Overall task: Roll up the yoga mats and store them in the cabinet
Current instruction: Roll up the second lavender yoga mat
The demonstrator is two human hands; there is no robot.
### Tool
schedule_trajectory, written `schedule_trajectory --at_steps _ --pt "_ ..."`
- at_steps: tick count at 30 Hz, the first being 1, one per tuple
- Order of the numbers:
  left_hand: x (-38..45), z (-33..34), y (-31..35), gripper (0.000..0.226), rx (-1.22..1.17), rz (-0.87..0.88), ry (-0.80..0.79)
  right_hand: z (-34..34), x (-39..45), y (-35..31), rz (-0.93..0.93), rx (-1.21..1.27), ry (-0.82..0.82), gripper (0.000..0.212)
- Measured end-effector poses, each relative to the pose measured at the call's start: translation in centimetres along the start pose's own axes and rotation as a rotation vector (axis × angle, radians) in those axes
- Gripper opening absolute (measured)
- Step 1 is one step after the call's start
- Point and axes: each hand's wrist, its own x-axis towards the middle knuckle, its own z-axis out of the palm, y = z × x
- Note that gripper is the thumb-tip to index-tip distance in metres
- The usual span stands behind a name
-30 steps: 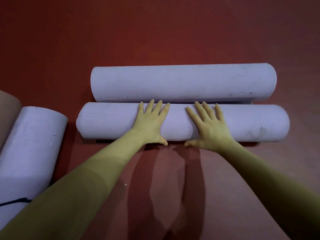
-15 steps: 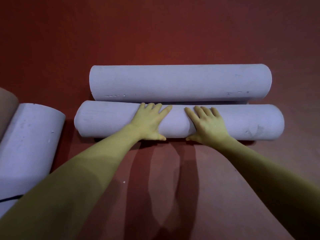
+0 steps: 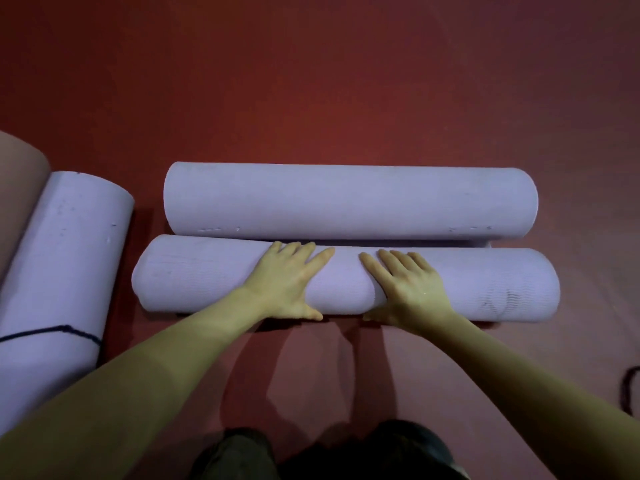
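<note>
The left hand (image 3: 289, 282) is laid flat on the nearer rolled lavender foam yoga mat (image 3: 346, 284), fingers spread and straight, thumb tucked against the roll's near lower edge. The right hand (image 3: 407, 289) is placed the same way just beside it, palm down, fingers extended over the crown of the roll; nothing is gripped by either hand, and the roll is only pressed. Where the hands bear down, the foam is slightly dented.

This nearer roll is seen to lie on the red-brown floor (image 3: 311, 81), touching along its far side a second rolled lavender mat (image 3: 349, 199), which lies parallel and appears fully rolled. A thin strip of mat shows between the two rolls at the right, so whether the last of the nearer mat has been wound in cannot be told with certainty.

To the left, well apart, a third lavender roll (image 3: 59, 271) is tied with a dark cord (image 3: 52, 330), and a brownish roll (image 3: 17, 188) lies beside it at the frame edge.

The rolling is judged nearly finished. No cabinet is in view, so the storing is judged still undone.
</note>
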Motion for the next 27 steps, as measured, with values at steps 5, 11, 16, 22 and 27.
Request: schedule_trajectory --at_steps 5,11,16,22,27 --pt "-2.8 -0.2 2.5 0.111 -0.020 -0.029 -0.139 -0.2 -3.1 -1.0 -0.040 -0.005 -0.012 0.097" --pt "-0.8 -1.3 2.6 0.067 -0.211 -0.202 -0.135 -0.3 -2.0 -0.4 -0.027 0.001 -0.052 0.114" --pt "2.7 -1.5 1.5 0.062 -0.175 -0.261 -0.077 -0.7 0.1 0.6 -0.012 0.023 -0.159 0.119" --pt "6.7 -3.0 -0.1 0.070 -0.119 -0.332 -0.020 -0.7 2.1 2.2 -0.040 0.020 -0.183 0.110" --pt "7.7 -3.2 -0.5 0.067 -0.093 -0.399 0.006 0.1 2.5 3.1 -0.019 0.009 -0.058 0.090"
